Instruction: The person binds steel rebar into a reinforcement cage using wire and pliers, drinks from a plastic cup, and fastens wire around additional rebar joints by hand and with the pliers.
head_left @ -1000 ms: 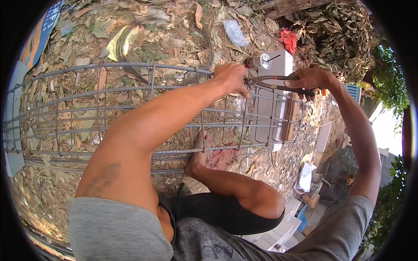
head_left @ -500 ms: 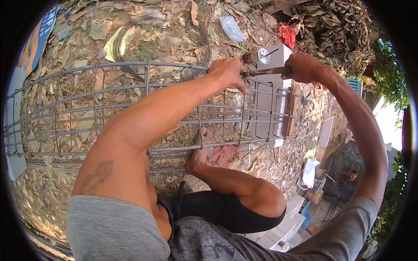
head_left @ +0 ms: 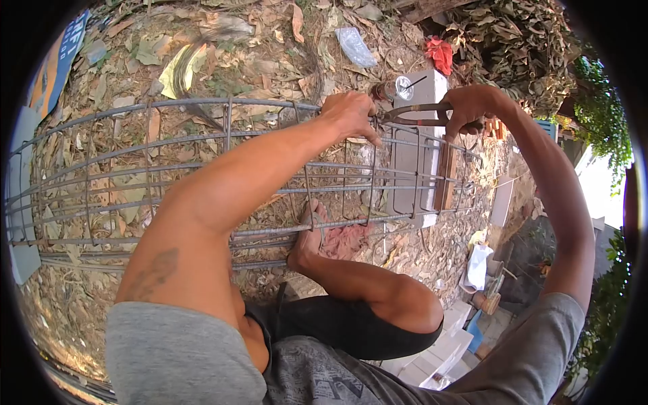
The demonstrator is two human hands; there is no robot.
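A long cage of ribbed steel rebar (head_left: 270, 191), with square stirrups around its bars, stretches across the view in front of me. My left hand (head_left: 347, 115) is closed around the cage's far top bar, near a stirrup. Just right of it, the jaws of the pincers (head_left: 413, 108) meet the cage at that bar; whether they grip tie wire is too small to tell. My right hand (head_left: 469, 111) holds the pincers by their handles, which are spread apart. One handle has a reddish part. My bare foot (head_left: 310, 233) is beside the cage's near side.
A pale block (head_left: 412, 172) lies under the cage's right end, with a wooden piece (head_left: 447, 179) beside it. Beyond are a plastic cup (head_left: 403, 88), a red cloth (head_left: 439, 55) and a clear plastic bag (head_left: 355, 47). Dry leaves cover the ground.
The pincers' handles have opened from close together to spread apart. My right hand has shifted slightly and its fingers have loosened. My left hand stays at nearly the same spot on the bar.
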